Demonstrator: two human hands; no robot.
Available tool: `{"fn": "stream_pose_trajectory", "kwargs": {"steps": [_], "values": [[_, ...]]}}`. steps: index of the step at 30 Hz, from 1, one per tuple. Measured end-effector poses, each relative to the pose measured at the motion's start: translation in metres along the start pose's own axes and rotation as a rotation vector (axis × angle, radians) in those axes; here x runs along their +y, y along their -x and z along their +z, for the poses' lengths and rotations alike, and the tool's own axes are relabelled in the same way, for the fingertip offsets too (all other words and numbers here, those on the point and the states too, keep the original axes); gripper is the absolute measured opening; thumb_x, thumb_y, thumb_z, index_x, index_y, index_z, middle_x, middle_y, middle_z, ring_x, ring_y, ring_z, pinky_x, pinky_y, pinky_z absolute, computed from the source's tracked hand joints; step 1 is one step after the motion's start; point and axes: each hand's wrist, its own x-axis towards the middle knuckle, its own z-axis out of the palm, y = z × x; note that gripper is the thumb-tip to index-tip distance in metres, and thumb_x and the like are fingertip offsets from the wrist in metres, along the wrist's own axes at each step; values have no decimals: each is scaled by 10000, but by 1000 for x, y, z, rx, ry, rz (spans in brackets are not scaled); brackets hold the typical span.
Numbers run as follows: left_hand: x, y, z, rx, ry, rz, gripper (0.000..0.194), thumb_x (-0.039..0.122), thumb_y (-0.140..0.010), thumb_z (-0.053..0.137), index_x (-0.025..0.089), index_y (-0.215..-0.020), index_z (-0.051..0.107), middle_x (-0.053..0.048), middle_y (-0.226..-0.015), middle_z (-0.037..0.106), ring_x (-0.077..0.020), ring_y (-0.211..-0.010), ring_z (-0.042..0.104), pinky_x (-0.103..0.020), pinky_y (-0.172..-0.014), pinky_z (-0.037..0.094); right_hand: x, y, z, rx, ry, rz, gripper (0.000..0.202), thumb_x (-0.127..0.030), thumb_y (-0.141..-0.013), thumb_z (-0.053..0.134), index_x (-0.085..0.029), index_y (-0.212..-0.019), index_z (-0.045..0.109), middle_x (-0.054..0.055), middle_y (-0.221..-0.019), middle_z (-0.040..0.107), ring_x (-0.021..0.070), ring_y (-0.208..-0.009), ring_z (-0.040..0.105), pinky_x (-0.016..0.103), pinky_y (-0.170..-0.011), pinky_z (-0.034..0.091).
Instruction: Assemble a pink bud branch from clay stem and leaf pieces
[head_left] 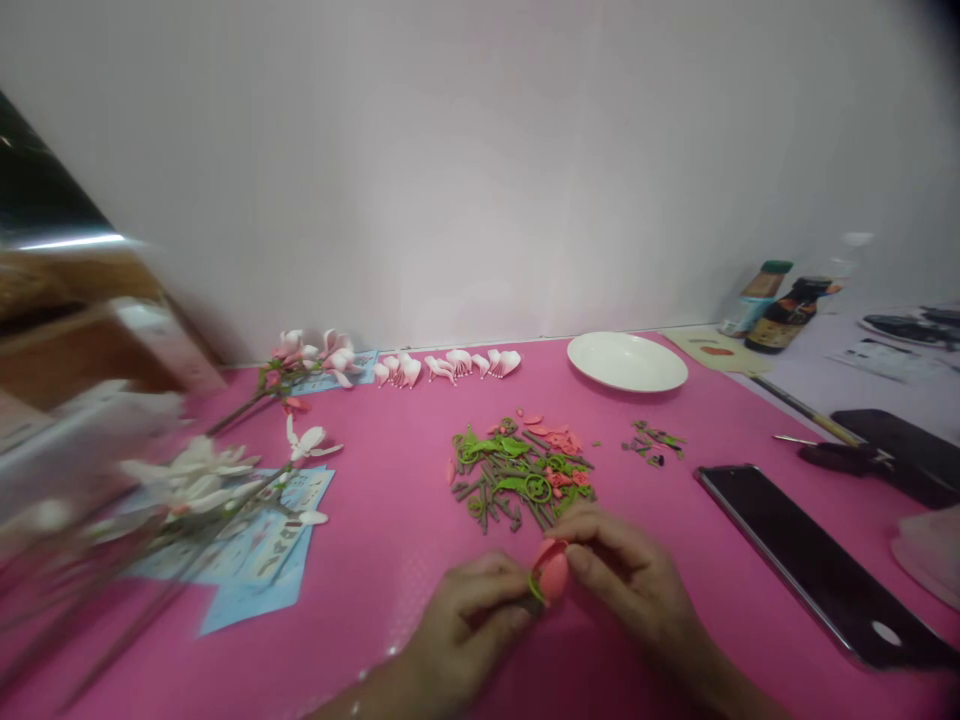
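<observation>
A coral-pink plastic flower bud (553,573) with a green ring at its base is held between my hands, low in front of me. My left hand (471,618) pinches the bud's green and dark base from the left. The fingers of my right hand (634,580) are closed on the coral petals from the other side. Just beyond my fingertips lies a loose pile of plastic parts (517,475): green leaves and rings, grey-brown stem pieces and coral petals. A smaller cluster of stem bits (654,440) sits to its right.
Pale pink petals (448,367) stand in rows at the back, left of a white plate (628,362). Assembled flower stems (187,470) rest on blue instruction sheets (259,600) at left. A phone (817,560), screwdriver (806,440) and dark bottle (787,317) are at right.
</observation>
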Motion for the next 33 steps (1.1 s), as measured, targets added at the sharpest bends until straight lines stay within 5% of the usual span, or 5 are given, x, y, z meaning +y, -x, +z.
{"fn": "stream_pose_trajectory", "kwargs": {"steps": [6,10,19,25,33], "values": [[-16,6,5,58,586,-295,277,310,-839,608,226,-1093,681,-107,-1003,726,-204,-887,663,-316,-759,480,3,-1,-4,69,-283,246,239,-355,-882,528,-173,-759,622,8,-636,595,141,-603,535,259,-590,425],[-25,5,7,81,785,-404,294,340,-818,618,114,-972,728,-119,-796,747,-179,-702,676,-291,-667,500,12,-3,-5,131,-405,270,327,-373,-862,545,-162,-613,567,15,-631,556,136,-591,474,259,-559,372],[-14,2,4,-175,901,-578,293,268,-662,760,61,-868,737,-156,-793,752,-142,-575,676,-232,-565,542,18,-6,0,189,-542,335,351,-385,-821,602,-159,-566,519,-8,-582,454,119,-582,417,237,-548,354],[-20,2,5,-101,918,-557,312,279,-658,782,89,-900,728,-117,-757,756,-131,-533,676,-221,-548,539,28,-4,2,213,-650,473,270,-413,-828,587,-159,-876,661,32,-733,589,122,-619,495,244,-570,406],[-20,-1,4,-63,841,-527,331,314,-663,785,113,-917,715,-123,-816,751,-152,-592,684,-276,-618,533,15,-4,1,-227,-381,422,288,-419,-756,648,-156,-664,575,-14,-630,522,110,-589,480,231,-547,384]]}}
